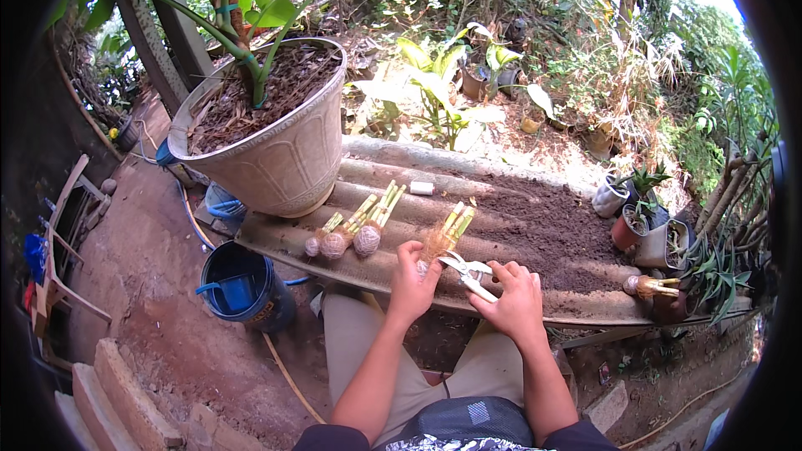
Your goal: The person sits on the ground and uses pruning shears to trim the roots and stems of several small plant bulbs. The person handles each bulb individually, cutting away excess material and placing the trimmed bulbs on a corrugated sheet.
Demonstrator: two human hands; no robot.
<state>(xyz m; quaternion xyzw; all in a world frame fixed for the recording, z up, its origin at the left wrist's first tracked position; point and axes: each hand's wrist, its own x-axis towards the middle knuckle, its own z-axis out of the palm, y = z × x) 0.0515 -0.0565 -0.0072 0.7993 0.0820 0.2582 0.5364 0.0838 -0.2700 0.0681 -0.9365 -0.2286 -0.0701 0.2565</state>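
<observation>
My left hand (pixel 413 282) grips the thread-wrapped base of a bundle of cut plant stems (pixel 456 225) with brown fibre around it. In my right hand (pixel 515 300) are white-handled pruning shears (pixel 473 274), their blades beside the base of that bundle and close to my left fingertips. Several more stem bundles with round, thread-wrapped root balls (pixel 367 240) lie to the left on the corrugated sheet (pixel 401 169). A spool of white thread (pixel 421 188) rests behind them. One more wrapped bundle (pixel 651 286) lies at the sheet's right end.
A large planter (pixel 276 156) with a leafy plant stands at the sheet's left end. Loose dark soil (pixel 551 219) covers part of the sheet. Small potted plants (pixel 630 225) stand at the right. A dark bucket (pixel 247 288) holding a blue scoop is on the ground at left.
</observation>
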